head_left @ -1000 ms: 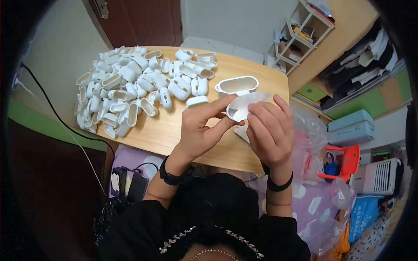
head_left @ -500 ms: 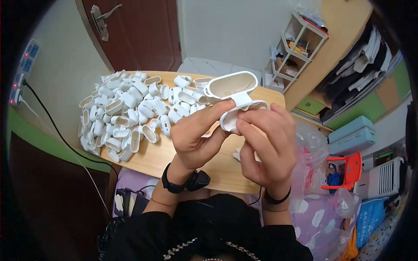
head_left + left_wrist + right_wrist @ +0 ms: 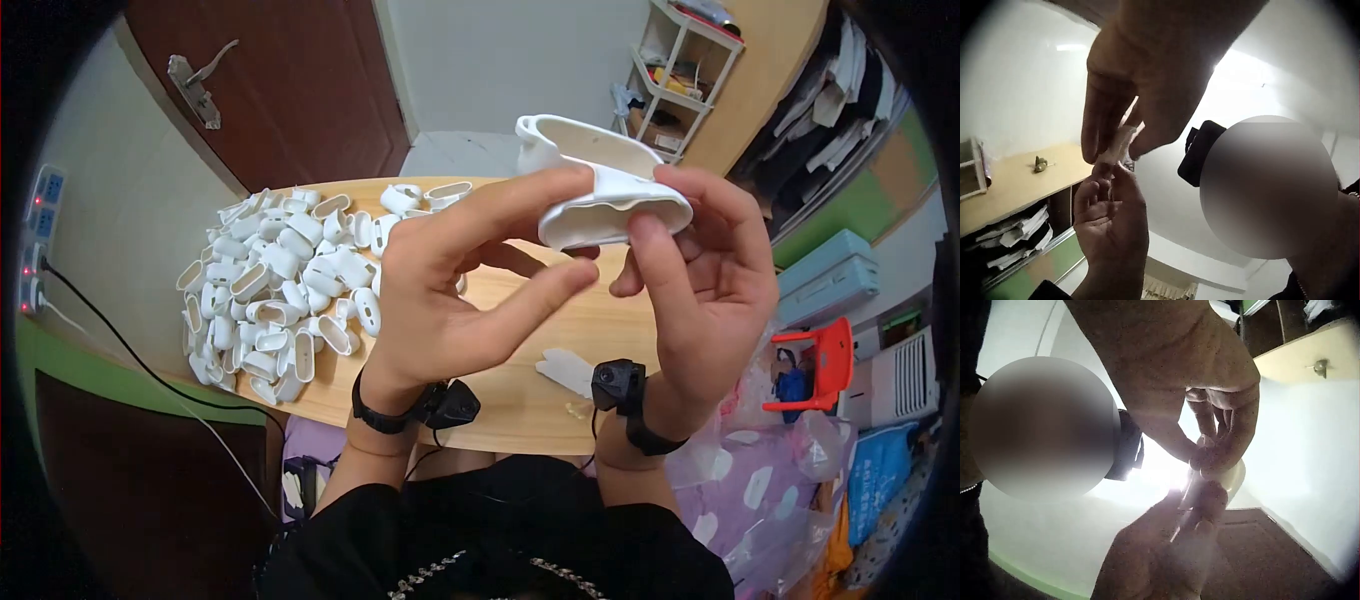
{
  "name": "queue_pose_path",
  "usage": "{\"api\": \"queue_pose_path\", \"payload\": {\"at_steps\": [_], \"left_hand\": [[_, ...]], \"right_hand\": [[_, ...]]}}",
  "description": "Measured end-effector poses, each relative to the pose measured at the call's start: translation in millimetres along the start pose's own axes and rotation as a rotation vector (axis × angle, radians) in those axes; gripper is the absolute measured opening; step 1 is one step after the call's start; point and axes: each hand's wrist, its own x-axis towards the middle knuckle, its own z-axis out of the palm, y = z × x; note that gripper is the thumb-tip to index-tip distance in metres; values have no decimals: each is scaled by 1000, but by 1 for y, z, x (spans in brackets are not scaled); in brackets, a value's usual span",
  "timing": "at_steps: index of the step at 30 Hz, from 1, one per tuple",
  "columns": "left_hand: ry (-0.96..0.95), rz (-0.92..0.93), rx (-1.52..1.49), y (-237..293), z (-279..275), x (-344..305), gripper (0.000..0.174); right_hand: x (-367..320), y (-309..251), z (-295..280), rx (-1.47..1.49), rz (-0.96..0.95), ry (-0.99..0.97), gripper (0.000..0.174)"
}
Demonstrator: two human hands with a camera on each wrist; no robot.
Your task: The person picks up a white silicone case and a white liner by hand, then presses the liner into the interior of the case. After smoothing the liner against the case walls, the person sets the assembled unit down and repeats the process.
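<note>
A white earphone case cover (image 3: 625,190), two hollow halves joined by a short strap, is held up over the table in the head view. My right hand (image 3: 715,240) pinches the right end of its nearer half, thumb inside the mouth and index finger outside. The straight index finger of my left hand (image 3: 465,275) touches the cover by the strap; the left thumb stands apart below the rim. Its other fingers are partly hidden behind. In the left wrist view the cover (image 3: 1121,145) shows between both hands.
A big heap of similar white covers (image 3: 275,290) fills the left of the wooden table (image 3: 500,400). A white flat piece (image 3: 565,370) and small yellowish scraps (image 3: 578,410) lie near the front edge. A red plastic chair (image 3: 830,370) stands to the right.
The cover has been lifted and tilted so its mouths face me. My left thumb has come off it. My right fingers have shifted from inside the nearer half to its right end.
</note>
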Motion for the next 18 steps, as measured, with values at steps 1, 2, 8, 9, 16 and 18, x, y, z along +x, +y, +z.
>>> {"api": "queue_pose_path", "payload": {"at_steps": [1,2,8,9,16,18], "left_hand": [[14,20,-20,-1,2,2,37],[42,-15,-6,-4,3,2,36],[168,-2,95,-22,5,1,26],[183,1,113,-24,3,2,25],[325,-29,89,-24,1,5,21],[337,-21,103,-25,2,4,21]], "right_hand": [[1,4,-2,-26,-24,-4,27],[4,7,-1,-50,-37,26,26],[5,22,10,-179,-73,104,21],[5,23,11,-166,-69,90,21],[10,34,22,-126,-65,87,17],[10,36,25,-214,-132,101,16]]}}
